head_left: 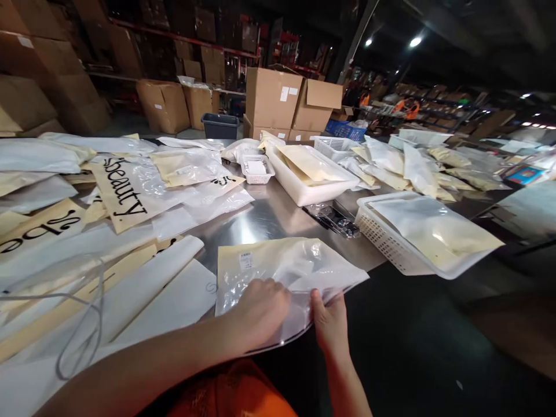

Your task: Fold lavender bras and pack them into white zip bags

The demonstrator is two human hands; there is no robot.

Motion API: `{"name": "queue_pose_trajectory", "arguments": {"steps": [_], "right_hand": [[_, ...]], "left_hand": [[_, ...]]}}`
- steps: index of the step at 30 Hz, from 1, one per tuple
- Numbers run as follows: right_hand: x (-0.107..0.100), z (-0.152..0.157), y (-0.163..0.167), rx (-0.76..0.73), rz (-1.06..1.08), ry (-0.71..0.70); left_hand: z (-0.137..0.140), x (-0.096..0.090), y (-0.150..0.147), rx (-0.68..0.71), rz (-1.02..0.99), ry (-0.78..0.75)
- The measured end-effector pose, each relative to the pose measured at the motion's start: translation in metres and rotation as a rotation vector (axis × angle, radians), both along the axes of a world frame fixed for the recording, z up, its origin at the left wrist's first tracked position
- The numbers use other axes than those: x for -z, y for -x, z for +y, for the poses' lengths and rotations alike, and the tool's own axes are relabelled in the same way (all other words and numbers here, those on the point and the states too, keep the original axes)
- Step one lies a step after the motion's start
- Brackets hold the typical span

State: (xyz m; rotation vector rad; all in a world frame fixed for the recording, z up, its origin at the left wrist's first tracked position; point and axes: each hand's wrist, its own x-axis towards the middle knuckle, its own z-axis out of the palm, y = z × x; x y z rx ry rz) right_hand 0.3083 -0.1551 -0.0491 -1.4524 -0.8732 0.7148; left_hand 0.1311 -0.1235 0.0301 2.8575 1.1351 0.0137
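In front of me a clear plastic bag (295,260) with a cream and white sheet-like content and a small barcode label lies at the table's near edge. My left hand (263,307) is curled closed on the bag's front part; its fingertips are hidden. At the bag's right front corner, my right hand (330,321) pinches the edge, thumb on top and fingers underneath. The near edge of the bag hangs past the metal table (256,223).
Bagged packages printed "beauty" (125,191) pile up on the left, with a grey cord (99,313) over them. White baskets (391,237) and a white tub (299,188) holding packages stand to the right. A black item in clear packaging (334,219) lies between them. Cardboard boxes (273,98) stand behind.
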Motion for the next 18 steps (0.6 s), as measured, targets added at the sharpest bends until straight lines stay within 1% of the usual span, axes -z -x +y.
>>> {"name": "queue_pose_trajectory", "arguments": {"steps": [1,3,5,7,9,11,13,15,16,17,18], "right_hand": [[0.000,0.000,-0.004,0.025,-0.024,-0.005],[0.001,0.000,-0.011,0.054,-0.041,-0.012],[0.002,0.001,-0.014,0.050,-0.028,-0.021],[0.002,0.003,-0.014,0.043,-0.036,-0.018],[0.000,0.006,-0.014,0.055,-0.091,-0.008],[-0.001,0.009,-0.018,0.082,-0.176,-0.007],[-0.002,0.008,-0.025,0.099,-0.249,0.047],[0.000,0.003,-0.030,0.125,-0.295,0.151],[0.001,-0.001,-0.031,0.182,-0.328,0.170],[0.002,-0.005,-0.030,0.276,-0.390,0.143],[0.003,-0.009,-0.027,0.380,-0.494,0.065]], "left_hand": [[0.008,-0.007,0.002,-0.037,-0.016,0.002],[0.016,-0.020,0.008,-0.156,-0.102,-0.033],[0.015,-0.027,0.006,-0.196,-0.190,-0.032],[0.007,-0.024,-0.003,-0.138,-0.212,0.024],[0.001,-0.017,-0.014,-0.060,-0.183,0.092],[0.004,-0.017,-0.017,-0.060,-0.178,0.098],[0.017,-0.030,-0.009,-0.142,-0.226,0.036],[0.033,-0.051,0.006,-0.244,-0.294,-0.063],[0.041,-0.061,0.013,-0.268,-0.318,-0.108],[0.047,-0.070,0.018,-0.267,-0.326,-0.137],[0.051,-0.076,0.022,-0.247,-0.326,-0.156]]}}
